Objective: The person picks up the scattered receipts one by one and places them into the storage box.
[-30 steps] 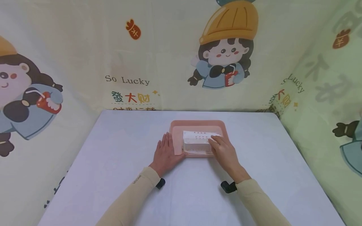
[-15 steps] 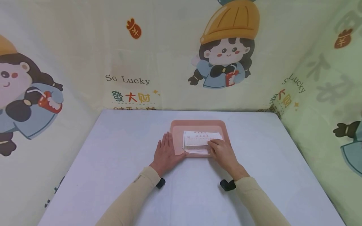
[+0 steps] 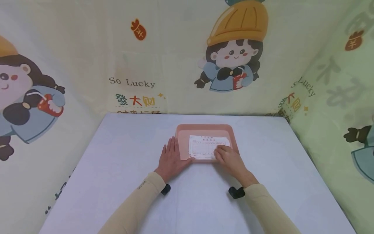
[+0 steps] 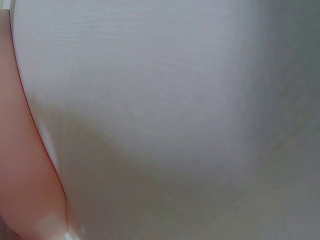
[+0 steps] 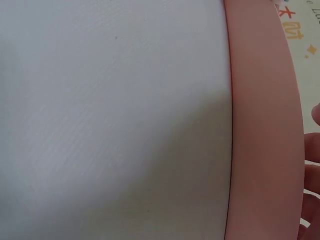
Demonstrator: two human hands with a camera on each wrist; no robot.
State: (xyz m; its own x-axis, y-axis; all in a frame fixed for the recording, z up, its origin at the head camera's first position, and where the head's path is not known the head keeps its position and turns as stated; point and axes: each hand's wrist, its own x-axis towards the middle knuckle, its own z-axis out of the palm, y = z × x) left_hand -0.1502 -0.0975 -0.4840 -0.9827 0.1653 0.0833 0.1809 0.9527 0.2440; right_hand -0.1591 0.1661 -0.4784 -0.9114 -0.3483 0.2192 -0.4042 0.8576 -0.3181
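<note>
A stack of white paper forms [image 3: 201,146], printed with reddish text and grid lines, lies in a pink tray [image 3: 204,127]. My left hand [image 3: 171,161] lies flat at the tray's left front corner, its fingers straight and together, its thumb reaching along the front rim toward the papers. My right hand [image 3: 230,162] is over the tray's right front side, with bent fingers and thumb pinching the top form at its right edge. In the right wrist view, parts of the right fingers [image 5: 312,177] show beyond the tray wall [image 5: 265,125]. The left wrist view shows only the tray's outer wall [image 4: 25,150].
The tray sits on a white-covered table [image 3: 140,136] toward its far edge. A cream cloth with cartoon prints [image 3: 175,65] hangs behind and at both sides. Dark wrist cameras stick out at the left cuff [image 3: 166,189] and the right cuff [image 3: 236,192].
The top form, raised and folded back along its front edge, has come down flat and shows its printed grid. My right hand has shifted slightly left and down; the left hand has stayed put.
</note>
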